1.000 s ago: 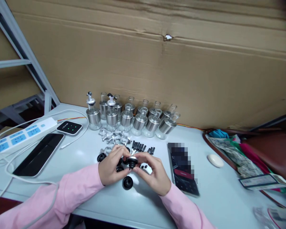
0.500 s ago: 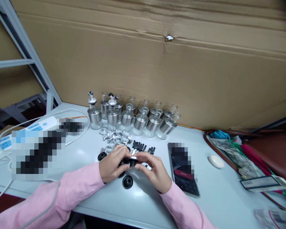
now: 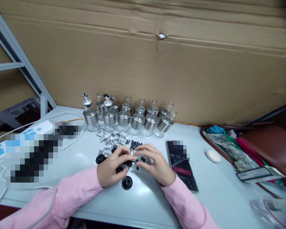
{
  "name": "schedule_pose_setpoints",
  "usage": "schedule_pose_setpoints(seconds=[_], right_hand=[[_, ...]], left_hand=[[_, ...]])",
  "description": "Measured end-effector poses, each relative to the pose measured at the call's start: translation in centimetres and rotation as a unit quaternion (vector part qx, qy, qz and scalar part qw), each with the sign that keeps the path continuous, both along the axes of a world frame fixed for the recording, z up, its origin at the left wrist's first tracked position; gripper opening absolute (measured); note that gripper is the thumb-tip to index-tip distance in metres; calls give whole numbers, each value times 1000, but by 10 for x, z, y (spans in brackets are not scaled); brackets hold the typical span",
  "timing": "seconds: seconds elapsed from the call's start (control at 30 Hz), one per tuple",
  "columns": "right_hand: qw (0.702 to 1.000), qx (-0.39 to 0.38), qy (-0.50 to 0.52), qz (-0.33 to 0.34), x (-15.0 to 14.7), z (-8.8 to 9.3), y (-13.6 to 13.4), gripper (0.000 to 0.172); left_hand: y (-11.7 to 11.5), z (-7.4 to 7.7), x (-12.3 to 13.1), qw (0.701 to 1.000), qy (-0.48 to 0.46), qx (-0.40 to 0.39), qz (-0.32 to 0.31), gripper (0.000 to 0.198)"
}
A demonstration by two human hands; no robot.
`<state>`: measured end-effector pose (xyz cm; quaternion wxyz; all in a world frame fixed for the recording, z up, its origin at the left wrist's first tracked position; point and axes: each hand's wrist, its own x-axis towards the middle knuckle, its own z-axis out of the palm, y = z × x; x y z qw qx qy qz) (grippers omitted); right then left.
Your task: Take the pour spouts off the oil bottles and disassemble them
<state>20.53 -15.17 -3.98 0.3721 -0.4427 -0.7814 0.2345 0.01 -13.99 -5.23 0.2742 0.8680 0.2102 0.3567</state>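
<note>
My left hand [image 3: 114,165] has its fingers closed around a pourer top [image 3: 129,163] with a black ribbed stopper, partly hidden by the fingers. Just right of it, my right hand [image 3: 156,163] has thumb and fingers apart, near the pourer. Silver pourer spouts [image 3: 113,136] lie in a pile beyond the hands. Black clips [image 3: 136,144] stand in a row behind the fingertips, and small black pieces [image 3: 143,159] lie between the fingers of my right hand. A round black stopper [image 3: 127,183] rests in front of the hands, another [image 3: 100,158] to the left.
Glass bottles with metal sleeves [image 3: 138,120] line the back; two at the left carry pourers. A phone [image 3: 183,171] and a white oval object [image 3: 213,156] lie right. A power strip [image 3: 44,127] and white cable are left. A bag [image 3: 259,152] sits far right.
My right hand has opened and come away from the pourer, which both hands held before. The pourer has tilted in my left hand. The whole view has shifted slightly.
</note>
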Motion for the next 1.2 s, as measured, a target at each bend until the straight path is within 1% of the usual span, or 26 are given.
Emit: schedule_pose_setpoints(seconds=[0.03,0.07,0.1,0.13,0.2,0.33,0.53,0.67,0.77,0.83,0.9,0.93,1.0,1.03,1.1,1.2], right_hand=[[999,2,-34,-36,9,2,4,16],[994,4,-61,-89,17,3,7,16],[986,1,-87,-141,25,3,10,15],[978,-9,-111,-179,33,2,12,15],[964,-40,-152,-214,41,-2,15,17],[953,-87,-201,-210,41,-10,14,14],[943,-112,-229,-214,37,-13,12,12],[946,-76,-226,-220,37,-11,12,13],[960,-33,-141,-241,35,-3,11,13],[974,-41,-44,-220,32,4,10,12],[982,-98,68,-147,26,10,6,14],[978,-139,121,-98,22,12,4,15],[955,-213,206,-12,12,13,0,17],[942,-238,236,17,7,13,-3,18],[921,-265,281,53,-3,10,-6,18],[898,-284,326,81,-13,5,-9,20]], left_hand=[[0,0,0,1000,4,6,12,41],[0,-1,0,1000,9,9,28,41],[0,-1,0,999,15,11,44,41],[0,-2,1,998,23,11,56,40],[1,-4,1,997,36,10,68,38],[1,-7,2,997,43,11,65,37],[1,-5,2,997,57,19,47,38],[0,-2,3,998,28,27,40,38],[-2,-1,3,998,15,48,38,39],[-3,-1,3,997,15,54,47,38],[-4,-1,3,997,17,48,63,36],[-4,-1,3,996,19,44,71,35],[-5,-1,2,995,30,32,86,34],[-5,-1,1,995,37,24,92,34],[-5,0,-1,994,54,4,95,32],[-7,2,-4,995,62,-17,79,30]])
